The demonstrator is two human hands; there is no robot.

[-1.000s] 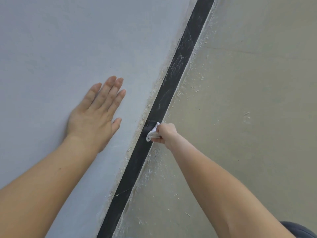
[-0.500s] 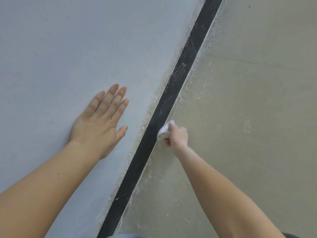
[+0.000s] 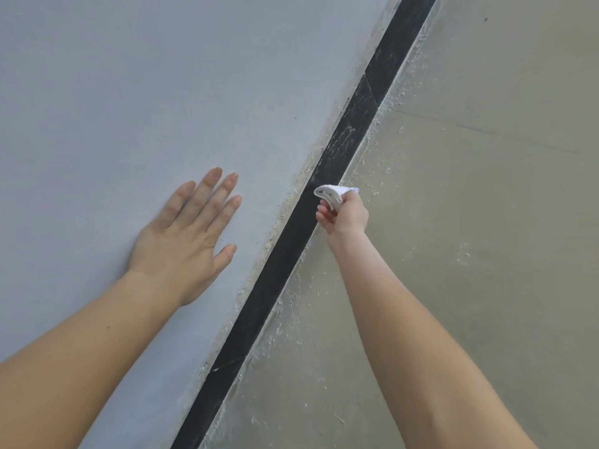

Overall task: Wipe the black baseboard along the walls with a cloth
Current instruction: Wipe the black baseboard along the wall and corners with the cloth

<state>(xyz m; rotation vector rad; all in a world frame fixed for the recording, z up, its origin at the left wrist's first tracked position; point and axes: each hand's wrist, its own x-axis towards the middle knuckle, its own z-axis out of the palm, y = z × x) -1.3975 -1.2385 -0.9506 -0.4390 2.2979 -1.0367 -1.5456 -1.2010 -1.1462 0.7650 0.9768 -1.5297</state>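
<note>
The black baseboard (image 3: 272, 280) runs diagonally from the bottom middle to the top right, between the wall and the floor. My right hand (image 3: 345, 217) grips a folded white cloth (image 3: 334, 193) held against the baseboard's floor-side edge. Beyond the cloth the baseboard looks streaked with pale dust; behind it the strip is darker. My left hand (image 3: 188, 238) lies flat on the wall, fingers straight and spread, well left of the baseboard.
A grey-blue painted wall (image 3: 146, 92) fills the left. A beige concrete floor (image 3: 486, 222) fills the right, with white plaster crumbs scattered along the baseboard's foot. A thin crack crosses the baseboard low down (image 3: 227, 364).
My right hand has slid the cloth farther along the baseboard, away from me. My left hand stays flat on the wall.
</note>
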